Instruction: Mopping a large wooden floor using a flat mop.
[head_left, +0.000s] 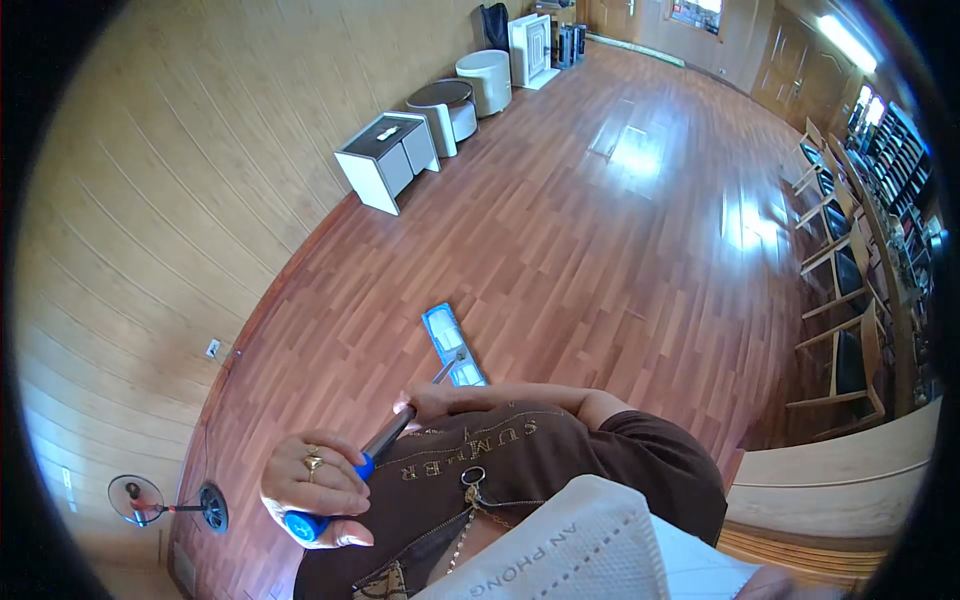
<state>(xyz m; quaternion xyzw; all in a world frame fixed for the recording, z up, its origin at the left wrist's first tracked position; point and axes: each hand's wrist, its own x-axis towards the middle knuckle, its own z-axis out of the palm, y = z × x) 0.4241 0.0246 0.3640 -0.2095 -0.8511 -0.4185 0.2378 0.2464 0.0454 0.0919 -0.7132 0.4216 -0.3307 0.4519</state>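
Note:
A flat mop with a blue and white head [455, 345] lies against the wooden floor in front of me. Its grey pole [390, 432] slants back toward my chest and ends in a blue grip [308, 524]. My left hand [318, 482], with a gold ring on it, is closed around this blue grip at the top end. Farther down the pole my right hand [428, 402] is wrapped round the shaft, its forearm crossing in front of my brown shirt. Part of the shaft is hidden behind my fingers.
Along the left wall stand a white cabinet with a dark top [385, 160], a round side table [442, 105] and a white drum-shaped stool [485, 82]. A fan [136, 500] is at the lower left. Wooden chairs [850, 365] line a long counter on the right.

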